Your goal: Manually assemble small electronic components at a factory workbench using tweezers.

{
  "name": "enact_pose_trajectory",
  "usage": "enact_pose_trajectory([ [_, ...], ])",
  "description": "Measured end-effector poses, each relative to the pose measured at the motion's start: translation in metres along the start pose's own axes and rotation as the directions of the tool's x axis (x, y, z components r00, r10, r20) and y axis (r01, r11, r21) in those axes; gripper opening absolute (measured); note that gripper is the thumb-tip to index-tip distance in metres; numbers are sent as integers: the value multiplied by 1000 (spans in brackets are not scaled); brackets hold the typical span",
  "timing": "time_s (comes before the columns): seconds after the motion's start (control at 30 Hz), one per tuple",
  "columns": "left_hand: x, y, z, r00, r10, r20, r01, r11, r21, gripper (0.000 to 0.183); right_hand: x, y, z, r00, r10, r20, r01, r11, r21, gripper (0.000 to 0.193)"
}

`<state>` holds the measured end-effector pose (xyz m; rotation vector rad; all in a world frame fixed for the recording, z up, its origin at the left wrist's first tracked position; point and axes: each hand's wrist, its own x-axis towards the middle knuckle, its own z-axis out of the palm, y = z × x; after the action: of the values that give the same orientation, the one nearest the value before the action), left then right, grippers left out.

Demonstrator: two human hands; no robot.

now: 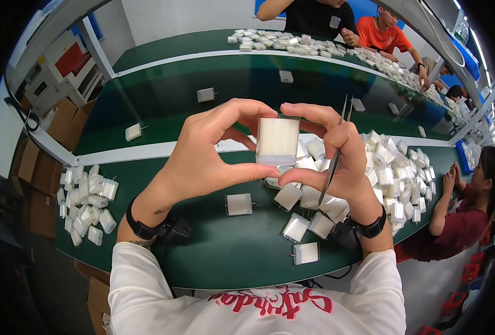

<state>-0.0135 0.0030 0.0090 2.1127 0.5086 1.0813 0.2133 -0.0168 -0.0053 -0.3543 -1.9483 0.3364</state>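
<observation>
A clear, boxy plastic case with a white block inside is held up over the bench between both hands. My left hand grips its left side, thumb along the bottom edge and fingers at the top. On the other side, my right hand steadies the case with its thumb low and index finger at the top corner. Metal tweezers are also tucked in my right hand, tips pointing up and away. Beneath, a similar case lies alone on the green bench.
A large heap of cases spreads at the right, and a smaller pile sits at the left. Beyond a white rail, scattered cases lie on a dark green belt. Co-workers sit across and at the right.
</observation>
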Motion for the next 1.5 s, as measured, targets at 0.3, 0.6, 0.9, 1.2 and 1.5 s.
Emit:
enact_pose_trajectory([
  [0.3, 5, -7, 4, 916, 392, -82, -354, 888, 292, 56, -4, -1, 3, 999, -37, -41, 35, 998, -45, 47],
  [0.6, 5, -9, 7, 914, 396, -88, -359, 890, 281, 59, -2, -8, 2, 1000, -22, -10, 21, 997, -76, 43],
  [0.9, 0, -9, 12, 935, 347, -72, -287, 862, 418, 74, -8, -4, 19, 953, 299, 39, -286, 856, 431, 29],
  [1.2, 0, -12, 22, 955, 249, -159, -200, 940, 275, 90, -6, 0, 18, 946, 323, 15, -303, 871, 387, 34],
  [1.5, -1, -1, 18, 939, 297, -171, -225, 910, 348, 88, -7, 7, 13, 992, 121, -46, -117, 990, 83, 48],
])
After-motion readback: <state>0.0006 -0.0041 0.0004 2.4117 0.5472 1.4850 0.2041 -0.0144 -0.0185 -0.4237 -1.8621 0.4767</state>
